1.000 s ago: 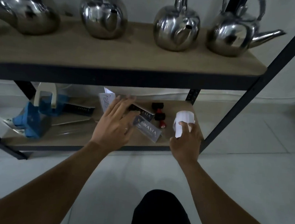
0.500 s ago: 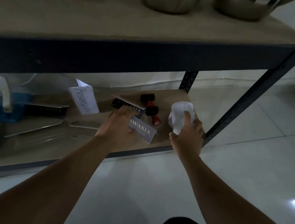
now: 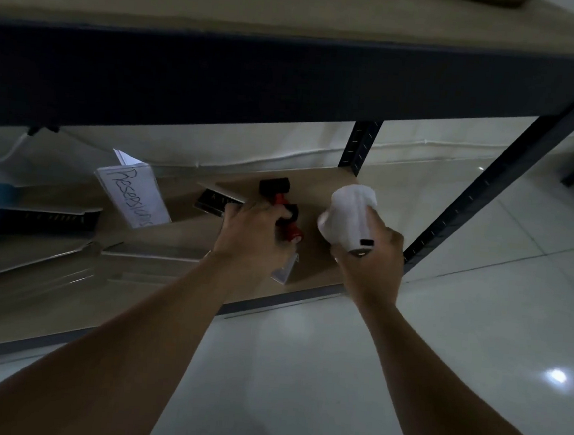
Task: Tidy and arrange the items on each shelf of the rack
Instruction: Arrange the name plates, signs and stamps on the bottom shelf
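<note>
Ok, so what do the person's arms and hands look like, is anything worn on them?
Both forearms are bare as far as the frame shows, no sleeves in view. The left hand and right hand wear no gloves, and no watch, ring or band shows on either wrist.

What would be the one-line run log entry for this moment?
left hand: grips red-and-black stamp | right hand: holds white plastic bottle | place: bottom wooden shelf

Glossy pale tiled floor (image 3: 475, 335) with a light glare, white cable (image 3: 404, 147) along the wall base
</note>
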